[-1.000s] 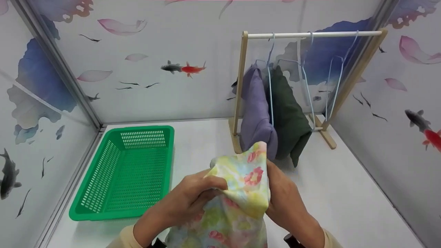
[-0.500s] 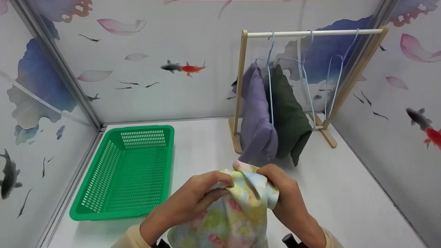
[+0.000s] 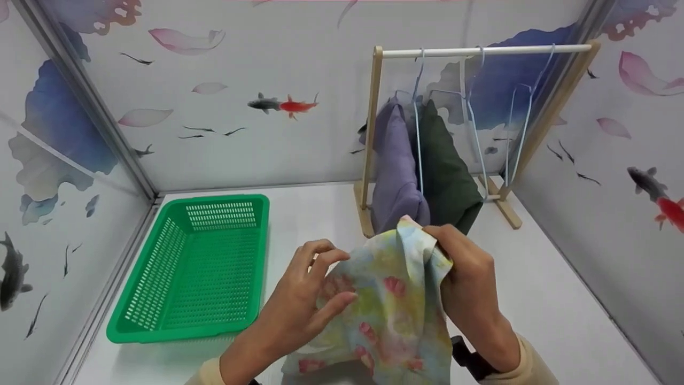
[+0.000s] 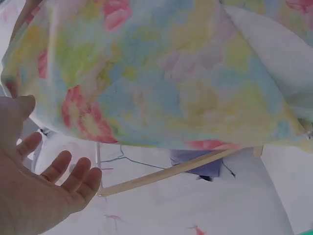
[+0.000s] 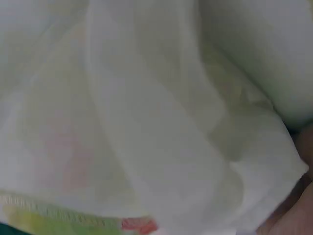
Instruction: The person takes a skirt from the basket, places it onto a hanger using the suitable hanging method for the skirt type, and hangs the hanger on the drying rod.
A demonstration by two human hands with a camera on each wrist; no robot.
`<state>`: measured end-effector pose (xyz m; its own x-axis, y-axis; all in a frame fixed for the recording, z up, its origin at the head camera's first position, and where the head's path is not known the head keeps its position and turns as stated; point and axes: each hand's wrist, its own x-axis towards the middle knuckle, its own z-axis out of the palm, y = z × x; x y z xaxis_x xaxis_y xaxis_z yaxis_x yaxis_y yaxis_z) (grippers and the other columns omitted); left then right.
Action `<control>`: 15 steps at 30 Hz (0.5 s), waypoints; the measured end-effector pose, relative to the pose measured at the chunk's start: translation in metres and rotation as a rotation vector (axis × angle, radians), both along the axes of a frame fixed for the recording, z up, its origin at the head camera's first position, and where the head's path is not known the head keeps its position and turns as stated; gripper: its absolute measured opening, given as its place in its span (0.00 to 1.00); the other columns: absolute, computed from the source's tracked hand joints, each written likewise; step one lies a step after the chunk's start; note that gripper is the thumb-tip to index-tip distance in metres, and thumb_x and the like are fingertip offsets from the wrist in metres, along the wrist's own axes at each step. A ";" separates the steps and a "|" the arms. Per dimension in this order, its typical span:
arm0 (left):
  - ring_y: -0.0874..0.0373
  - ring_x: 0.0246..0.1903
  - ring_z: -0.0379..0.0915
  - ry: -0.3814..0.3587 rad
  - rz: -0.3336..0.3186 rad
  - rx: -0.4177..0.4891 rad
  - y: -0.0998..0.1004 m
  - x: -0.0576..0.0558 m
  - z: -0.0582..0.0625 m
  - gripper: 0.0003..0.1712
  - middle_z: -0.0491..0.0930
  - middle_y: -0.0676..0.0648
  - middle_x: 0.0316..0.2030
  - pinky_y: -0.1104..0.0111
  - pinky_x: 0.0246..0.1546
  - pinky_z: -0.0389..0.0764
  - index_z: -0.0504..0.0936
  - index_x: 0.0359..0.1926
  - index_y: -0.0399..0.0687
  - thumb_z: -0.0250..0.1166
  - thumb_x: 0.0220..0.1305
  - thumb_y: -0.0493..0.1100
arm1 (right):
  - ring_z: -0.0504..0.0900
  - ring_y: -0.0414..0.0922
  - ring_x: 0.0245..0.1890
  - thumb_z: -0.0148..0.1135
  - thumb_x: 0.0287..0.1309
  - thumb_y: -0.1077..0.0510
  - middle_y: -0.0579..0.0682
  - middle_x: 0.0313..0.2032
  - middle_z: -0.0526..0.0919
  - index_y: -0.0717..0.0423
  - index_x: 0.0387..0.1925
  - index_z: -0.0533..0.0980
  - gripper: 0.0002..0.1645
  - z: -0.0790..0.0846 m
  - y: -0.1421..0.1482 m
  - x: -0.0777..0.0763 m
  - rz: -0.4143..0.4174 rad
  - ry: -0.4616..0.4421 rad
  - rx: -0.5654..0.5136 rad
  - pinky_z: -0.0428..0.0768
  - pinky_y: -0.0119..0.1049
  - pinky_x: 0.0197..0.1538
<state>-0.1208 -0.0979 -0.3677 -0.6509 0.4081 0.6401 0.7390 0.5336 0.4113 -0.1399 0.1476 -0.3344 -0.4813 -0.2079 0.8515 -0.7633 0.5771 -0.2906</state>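
Note:
In the head view a soft cloth with a yellow, blue and pink flower print hangs spread out above the table's front. My right hand grips its folded upper right corner. To the left, my left hand has its fingers spread and bent with a gap to the thumb, holding nothing, close over the cloth's left side. The left wrist view shows the loose fingers of that left hand below the cloth. Pale inner folds of the cloth fill the right wrist view, hiding most of the right hand.
A green plastic basket stands on the left of the white table. At the back right is a wooden rack with a white rod. Purple and dark green garments hang there, beside bare wire hangers.
Both hands gripped the cloth's top earlier; my left hand has let go and its fingers have opened. My right hand has moved right and up, drawing the cloth wider.

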 end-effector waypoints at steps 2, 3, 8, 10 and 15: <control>0.64 0.46 0.61 -0.026 0.021 -0.016 0.005 0.008 0.001 0.26 0.63 0.55 0.48 0.70 0.37 0.71 0.67 0.53 0.53 0.64 0.57 0.55 | 0.77 0.36 0.32 0.59 0.58 0.65 0.45 0.31 0.79 0.57 0.38 0.77 0.06 0.003 0.000 -0.001 -0.039 0.007 0.009 0.76 0.28 0.37; 0.65 0.44 0.61 -0.051 0.016 -0.024 0.008 0.012 0.002 0.26 0.63 0.56 0.46 0.70 0.38 0.71 0.67 0.52 0.54 0.63 0.57 0.58 | 0.78 0.36 0.31 0.58 0.58 0.65 0.46 0.31 0.79 0.57 0.38 0.77 0.06 0.003 0.000 -0.001 -0.057 0.016 0.012 0.77 0.29 0.36; 0.67 0.41 0.64 -0.153 -0.075 -0.124 0.028 0.029 -0.007 0.28 0.66 0.58 0.44 0.72 0.41 0.73 0.66 0.51 0.54 0.57 0.58 0.65 | 0.78 0.37 0.31 0.54 0.60 0.64 0.46 0.30 0.80 0.58 0.37 0.78 0.07 0.005 -0.001 -0.001 -0.115 0.070 0.005 0.77 0.33 0.34; 0.67 0.42 0.64 -0.211 -0.111 -0.168 0.036 0.033 -0.014 0.30 0.65 0.58 0.46 0.72 0.42 0.73 0.64 0.53 0.55 0.54 0.58 0.67 | 0.79 0.37 0.30 0.55 0.59 0.65 0.46 0.30 0.80 0.58 0.36 0.78 0.07 0.005 -0.002 0.000 -0.119 0.080 -0.004 0.77 0.33 0.34; 0.65 0.45 0.59 -0.488 -0.027 -0.209 0.059 0.040 -0.030 0.43 0.56 0.58 0.51 0.68 0.46 0.71 0.55 0.58 0.63 0.53 0.46 0.78 | 0.80 0.39 0.30 0.58 0.56 0.67 0.48 0.31 0.81 0.59 0.36 0.78 0.06 0.007 -0.006 0.005 -0.122 0.065 -0.037 0.78 0.30 0.37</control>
